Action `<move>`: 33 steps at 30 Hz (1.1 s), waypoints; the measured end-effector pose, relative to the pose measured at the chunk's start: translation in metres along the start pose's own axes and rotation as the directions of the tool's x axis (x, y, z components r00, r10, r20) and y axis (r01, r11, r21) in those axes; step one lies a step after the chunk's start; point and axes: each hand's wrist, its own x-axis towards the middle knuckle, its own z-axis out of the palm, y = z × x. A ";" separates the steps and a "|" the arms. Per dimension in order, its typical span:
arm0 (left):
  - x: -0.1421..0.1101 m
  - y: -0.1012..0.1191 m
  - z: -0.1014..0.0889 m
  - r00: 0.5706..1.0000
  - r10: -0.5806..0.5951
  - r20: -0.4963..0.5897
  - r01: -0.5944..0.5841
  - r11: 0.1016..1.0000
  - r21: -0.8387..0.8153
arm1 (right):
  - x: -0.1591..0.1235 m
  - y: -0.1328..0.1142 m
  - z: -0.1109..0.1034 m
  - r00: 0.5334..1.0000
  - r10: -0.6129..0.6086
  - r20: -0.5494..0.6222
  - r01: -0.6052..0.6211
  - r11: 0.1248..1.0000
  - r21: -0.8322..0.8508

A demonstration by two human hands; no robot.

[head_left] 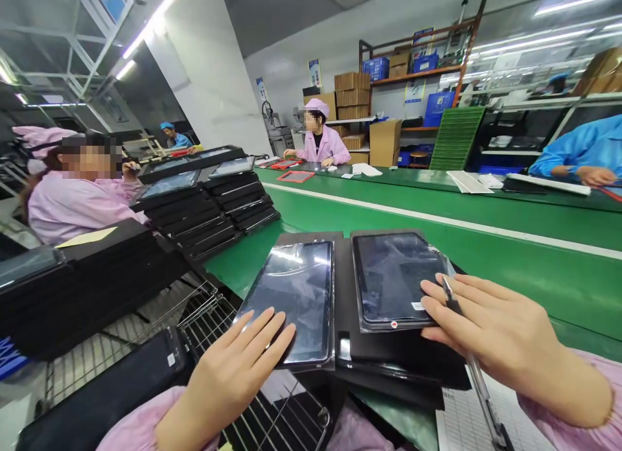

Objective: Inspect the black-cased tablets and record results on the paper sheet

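Note:
Two dark glass screens lie side by side in a black foam tray (343, 289) in front of me. My left hand (233, 373) rests flat on the near end of the left screen (296, 295), fingers stretched out. My right hand (495, 328) lies on the right edge of the right screen (389, 276), which sits in a clear film bag. A thin metal pen-like tool (473, 367) is tucked between the fingers of my right hand and points back toward my wrist.
Stacks of black trays (208, 205) stand at the left on a wire rack (194, 315). A green conveyor belt (437, 211) runs across. Workers in pink coats sit at left and far centre; a blue sleeve (578, 150) shows at far right. A printed sheet (466, 418) lies near me.

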 end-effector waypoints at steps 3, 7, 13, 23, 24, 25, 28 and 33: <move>0.008 -0.008 -0.007 0.999 0.015 -0.037 -0.014 1.000 0.011 | 0.012 0.012 -0.005 1.000 -0.021 -0.002 0.021 1.000 0.000; 0.019 -0.015 -0.013 0.995 0.101 -0.017 -0.099 0.993 0.057 | 0.021 0.022 -0.007 0.999 -0.041 -0.006 0.041 0.999 -0.009; 0.012 -0.012 -0.003 0.997 -0.005 -0.076 0.004 1.000 -0.005 | 0.021 0.024 -0.007 0.999 -0.046 -0.006 0.046 0.999 -0.022; 0.009 -0.014 0.006 0.997 0.005 -0.082 -0.003 1.000 0.017 | 0.020 0.021 -0.009 0.999 -0.033 -0.022 0.033 0.999 -0.030; 0.010 -0.015 0.007 0.997 0.012 -0.082 -0.010 1.000 0.027 | 0.019 0.018 -0.008 0.999 -0.024 -0.030 0.024 0.999 -0.021; 0.010 -0.016 0.009 0.997 0.021 -0.074 -0.018 0.999 0.037 | 0.016 0.012 -0.006 0.999 -0.011 -0.035 0.010 1.000 -0.010; 0.008 -0.019 0.017 0.997 0.082 -0.017 -0.080 0.995 0.066 | 0.001 -0.015 0.009 0.998 0.070 -0.002 -0.070 0.997 0.032; 0.002 -0.018 0.026 0.986 0.145 0.084 -0.145 0.989 -0.004 | -0.033 -0.053 0.030 0.955 0.192 0.225 -0.229 0.961 0.152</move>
